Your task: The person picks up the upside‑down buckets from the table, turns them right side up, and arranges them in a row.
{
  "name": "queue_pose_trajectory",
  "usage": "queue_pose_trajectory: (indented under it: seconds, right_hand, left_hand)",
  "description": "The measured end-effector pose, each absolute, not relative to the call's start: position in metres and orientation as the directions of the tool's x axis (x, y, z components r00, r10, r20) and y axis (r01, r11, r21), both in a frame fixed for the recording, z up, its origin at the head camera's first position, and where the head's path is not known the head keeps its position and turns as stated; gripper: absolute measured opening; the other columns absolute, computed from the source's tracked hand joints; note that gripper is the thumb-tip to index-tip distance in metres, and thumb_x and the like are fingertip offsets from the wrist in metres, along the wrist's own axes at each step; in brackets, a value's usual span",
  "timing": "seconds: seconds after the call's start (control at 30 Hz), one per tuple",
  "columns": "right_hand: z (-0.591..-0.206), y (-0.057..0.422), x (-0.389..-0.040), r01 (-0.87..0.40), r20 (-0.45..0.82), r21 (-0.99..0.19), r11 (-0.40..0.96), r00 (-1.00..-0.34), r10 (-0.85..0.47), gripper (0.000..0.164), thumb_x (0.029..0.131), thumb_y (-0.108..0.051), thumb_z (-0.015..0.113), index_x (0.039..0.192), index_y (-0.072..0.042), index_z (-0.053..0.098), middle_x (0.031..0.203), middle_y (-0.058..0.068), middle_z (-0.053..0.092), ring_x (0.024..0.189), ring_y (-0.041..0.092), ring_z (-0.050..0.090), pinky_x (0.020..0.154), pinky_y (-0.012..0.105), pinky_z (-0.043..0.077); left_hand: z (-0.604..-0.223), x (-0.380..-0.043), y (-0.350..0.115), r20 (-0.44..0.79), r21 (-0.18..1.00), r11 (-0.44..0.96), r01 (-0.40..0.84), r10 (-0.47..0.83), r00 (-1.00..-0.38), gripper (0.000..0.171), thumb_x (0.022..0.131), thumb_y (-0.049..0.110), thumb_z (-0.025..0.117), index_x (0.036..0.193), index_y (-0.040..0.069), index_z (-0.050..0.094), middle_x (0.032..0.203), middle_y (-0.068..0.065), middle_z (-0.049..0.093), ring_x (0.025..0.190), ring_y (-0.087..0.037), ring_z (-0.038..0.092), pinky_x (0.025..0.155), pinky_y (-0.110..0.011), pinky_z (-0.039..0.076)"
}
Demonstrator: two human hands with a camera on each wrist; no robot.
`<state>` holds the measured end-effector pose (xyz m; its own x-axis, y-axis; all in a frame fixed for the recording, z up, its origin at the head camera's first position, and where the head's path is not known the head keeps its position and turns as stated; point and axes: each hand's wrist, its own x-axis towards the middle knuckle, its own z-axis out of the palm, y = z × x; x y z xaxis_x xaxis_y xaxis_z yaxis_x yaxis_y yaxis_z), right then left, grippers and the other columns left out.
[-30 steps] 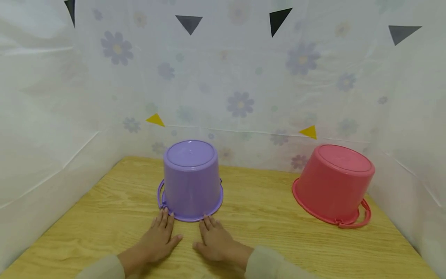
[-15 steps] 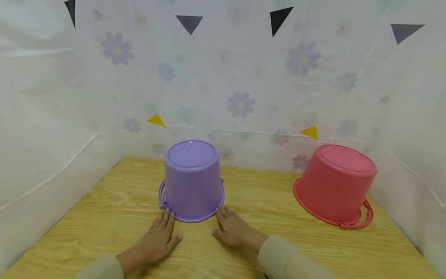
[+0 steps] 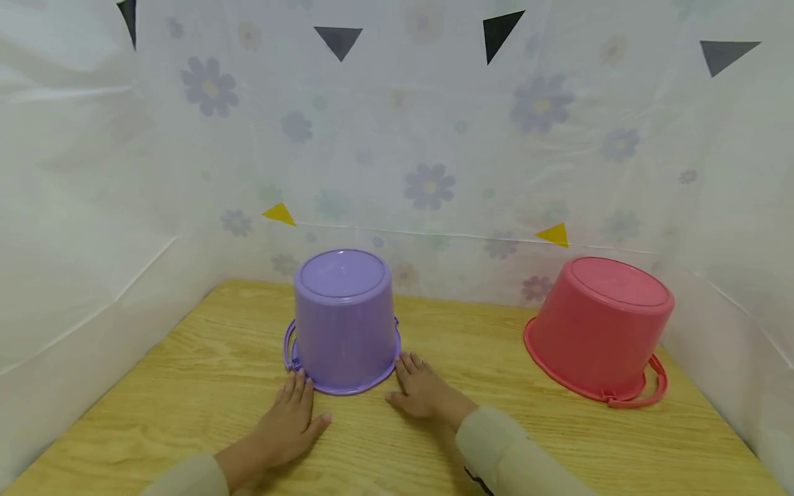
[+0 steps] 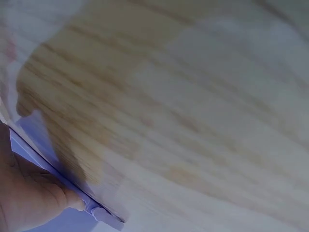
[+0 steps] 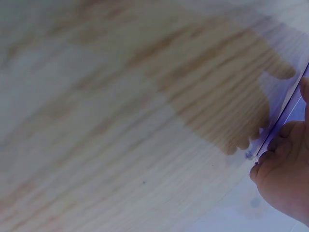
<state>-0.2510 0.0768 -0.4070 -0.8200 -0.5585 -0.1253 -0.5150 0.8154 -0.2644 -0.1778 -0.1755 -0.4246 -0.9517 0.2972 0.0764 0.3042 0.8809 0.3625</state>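
Note:
A purple bucket (image 3: 344, 331) stands upside down on the wooden table, left of the middle, its handle (image 3: 288, 344) hanging at its left side. My left hand (image 3: 288, 424) lies with straight fingers on the table, fingertips right at the front left of the bucket's rim. On the other side, my right hand (image 3: 424, 389) rests with extended fingers, its tips at the rim's front right. In the left wrist view the hand (image 4: 34, 198) shows along the purple rim; in the right wrist view the hand (image 5: 285, 164) is likewise beside the rim.
A red bucket (image 3: 602, 331), also bottom up and leaning, sits at the right on the wooden table (image 3: 471, 344), its handle (image 3: 654, 389) at the front right. White sheeting with flowers (image 3: 429, 186) encloses the back and sides.
My right hand has slid right and slightly forward along the bucket's rim, from its front to its front right. The left hand stays at the rim's left. The buckets look unmoved.

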Motion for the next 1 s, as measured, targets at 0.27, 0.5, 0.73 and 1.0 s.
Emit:
queue_pose_trajectory:
  seconds: [0.27, 0.5, 0.73, 1.0]
  right_hand:
    - [-0.405, 0.077, -0.253, -0.504, -0.141, -0.262, 0.823, -0.824, -0.549, 0.070, 0.095, -0.040, 0.046, 0.143, 0.007, 0.025, 0.152, 0.023, 0.020, 0.142, 0.037, 0.016, 0.117, 0.048, 0.017]
    - [-0.401, 0.079, -0.250, -0.524, -0.143, -0.234, 0.819, -0.815, -0.562, 0.069, 0.094, -0.040, 0.048, 0.143, 0.005, 0.028, 0.151, 0.022, 0.023, 0.142, 0.035, 0.018, 0.117, 0.047, 0.018]
    - [-0.401, 0.078, -0.244, -0.567, -0.129, -0.247, 0.786, -0.784, -0.607, 0.068, 0.094, -0.038, 0.049, 0.141, 0.007, 0.030, 0.150, 0.023, 0.024, 0.141, 0.037, 0.020, 0.116, 0.048, 0.019]
    - [-0.405, 0.079, -0.239, -0.590, -0.126, -0.236, 0.772, -0.769, -0.627, 0.069, 0.093, -0.041, 0.048, 0.142, 0.005, 0.030, 0.151, 0.022, 0.024, 0.141, 0.036, 0.020, 0.116, 0.048, 0.018]
  left_hand:
    - [-0.421, -0.177, -0.172, 0.085, 0.364, 0.881, 0.304, 0.294, -0.952, 0.068, 0.095, 0.032, 0.047, 0.133, -0.022, 0.029, 0.142, -0.043, 0.018, 0.135, -0.054, 0.013, 0.110, -0.062, 0.018]
    - [-0.420, -0.181, -0.174, 0.093, 0.342, 0.888, 0.309, 0.295, -0.951, 0.067, 0.094, 0.030, 0.049, 0.131, -0.023, 0.031, 0.140, -0.044, 0.022, 0.133, -0.055, 0.018, 0.110, -0.061, 0.021]
    - [-0.421, -0.185, -0.182, 0.095, 0.342, 0.885, 0.316, 0.302, -0.949, 0.068, 0.094, 0.031, 0.050, 0.130, -0.024, 0.031, 0.139, -0.045, 0.022, 0.133, -0.055, 0.019, 0.109, -0.061, 0.021]
    - [-0.420, -0.191, -0.197, 0.075, 0.327, 0.880, 0.343, 0.338, -0.938, 0.071, 0.094, 0.035, 0.048, 0.132, -0.022, 0.031, 0.140, -0.042, 0.023, 0.133, -0.055, 0.020, 0.110, -0.061, 0.021]
